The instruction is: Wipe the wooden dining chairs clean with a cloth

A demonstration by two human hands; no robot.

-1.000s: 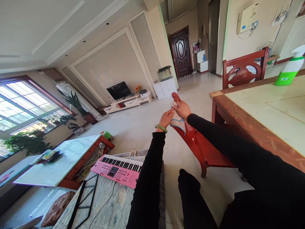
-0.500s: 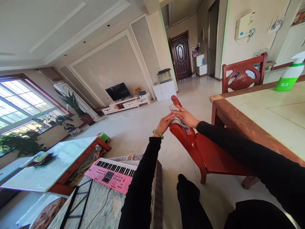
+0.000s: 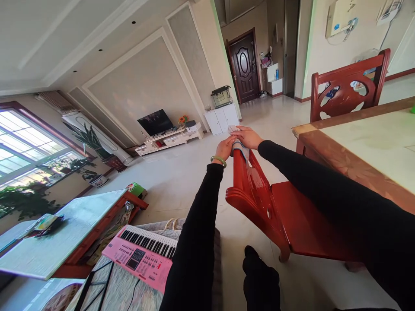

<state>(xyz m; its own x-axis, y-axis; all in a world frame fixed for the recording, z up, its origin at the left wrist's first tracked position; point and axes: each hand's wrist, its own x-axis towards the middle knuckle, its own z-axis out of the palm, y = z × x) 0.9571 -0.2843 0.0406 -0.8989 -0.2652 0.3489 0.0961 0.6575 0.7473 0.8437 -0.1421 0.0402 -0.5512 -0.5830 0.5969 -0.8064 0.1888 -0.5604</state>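
A glossy red wooden chair (image 3: pixel 259 203) stands beside the dining table, its backrest top reaching away from me. A small pale blue and white cloth (image 3: pixel 239 147) lies over the far end of that top rail. My right hand (image 3: pixel 248 137) is closed over the cloth and presses it on the rail. My left hand (image 3: pixel 225 149), with a green bangle on the wrist, grips the rail and the cloth's edge from the left side.
The dining table (image 3: pixel 356 155) with a wood rim is at the right, a second red chair (image 3: pixel 348 84) behind it. A pink keyboard (image 3: pixel 142 257) lies at lower left by a glass coffee table (image 3: pixel 58 237). Open tiled floor stretches toward the TV stand and dark door.
Both hands slid with the cloth along the chair's top rail to its far end. The view shifted, so the green spray bottle on the table has gone out of frame.
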